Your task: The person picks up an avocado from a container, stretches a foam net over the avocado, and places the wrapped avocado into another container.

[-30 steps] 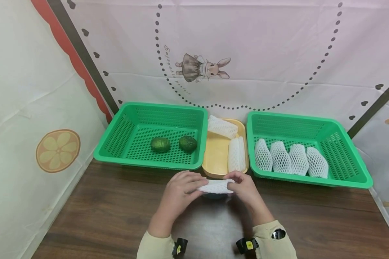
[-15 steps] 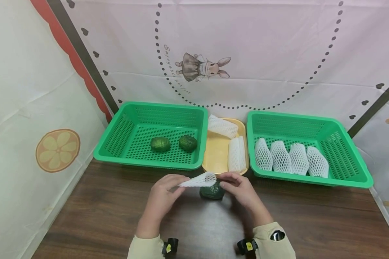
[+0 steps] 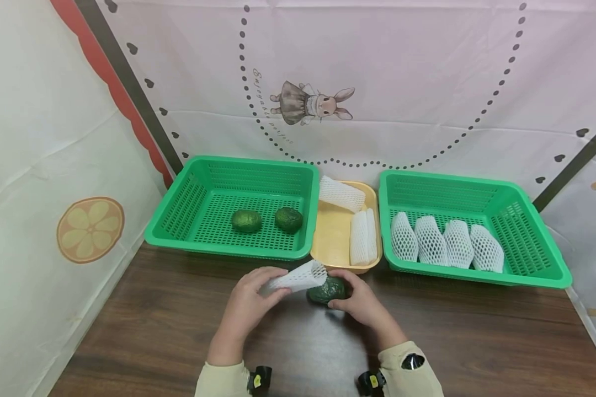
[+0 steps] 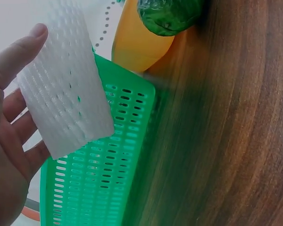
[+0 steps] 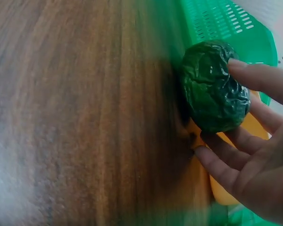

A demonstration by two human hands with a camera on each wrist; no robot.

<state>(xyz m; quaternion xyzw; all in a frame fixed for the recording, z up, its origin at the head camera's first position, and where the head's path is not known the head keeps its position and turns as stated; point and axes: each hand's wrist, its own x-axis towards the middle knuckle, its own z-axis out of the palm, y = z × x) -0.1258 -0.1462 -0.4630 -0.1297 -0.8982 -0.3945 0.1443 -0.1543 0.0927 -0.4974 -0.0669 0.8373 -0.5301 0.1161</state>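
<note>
A person's left hand, angled in from the near edge, pinches a tube of white foam mesh between thumb and fingers, the tube's open mouth aimed toward the right hand. That right hand grasps a dark green, glossy, wrinkled oval fruit from its right side, thumb on the near side and fingers curving round the far side, over a brown wood-grain tabletop, just in front of a rounded yellow plastic tray. The tube's mouth covers the fruit's upper left in the head view; the left wrist view shows the two apart. Whether the fruit rests on the wood or is raised slightly is hard to tell. Both cream cuffs run off the bottom of the head view. The left wrist view crops the fruit at its top edge and washes out the tube's upper end; the right wrist view cuts the right hand off at the side.
</note>
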